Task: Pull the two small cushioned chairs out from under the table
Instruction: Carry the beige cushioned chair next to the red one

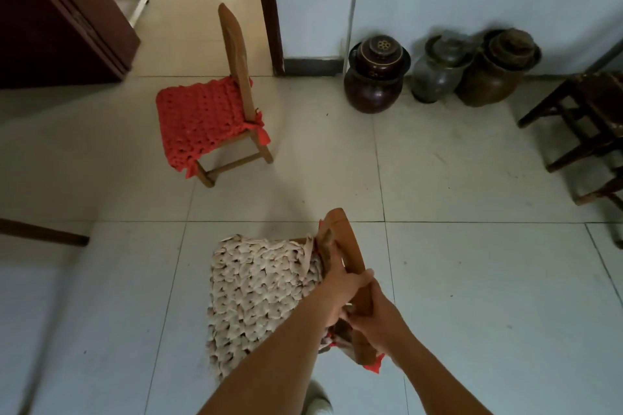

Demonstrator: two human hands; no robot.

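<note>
Hands both on the backrest of the beige-cushioned chair (259, 300) down at 6 o'clock: left hand (340, 296) and right hand (374, 317) clamped tight around the wood, touching each other. Red-cushioned chair (202, 118) stands free on the tile floor (472, 280) around 11 o'clock, well apart. Three jars (438, 71) at 1 o'clock by the wall.
</note>
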